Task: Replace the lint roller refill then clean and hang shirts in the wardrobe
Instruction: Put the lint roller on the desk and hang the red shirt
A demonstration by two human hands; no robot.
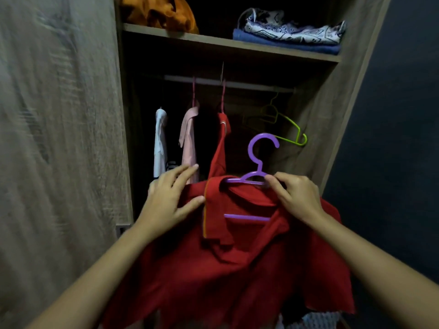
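Observation:
A red polo shirt [237,269] hangs on a purple plastic hanger [259,160] in front of the open wardrobe. My right hand [297,195] pinches the hanger's right shoulder together with the shirt's collar. My left hand [171,198] rests on the shirt's left shoulder, fingers spread, thumb against the collar edge. The hanger's hook points up, below the wardrobe rail [228,83]. The lint roller is not in view.
On the rail hang a white shirt [159,143], a pink shirt [188,138], another red shirt [219,148] and an empty green hanger [285,124]. The shelf [213,42] above holds orange cloth [161,13] and folded fabrics [289,32]. The wardrobe door [59,138] stands open at left.

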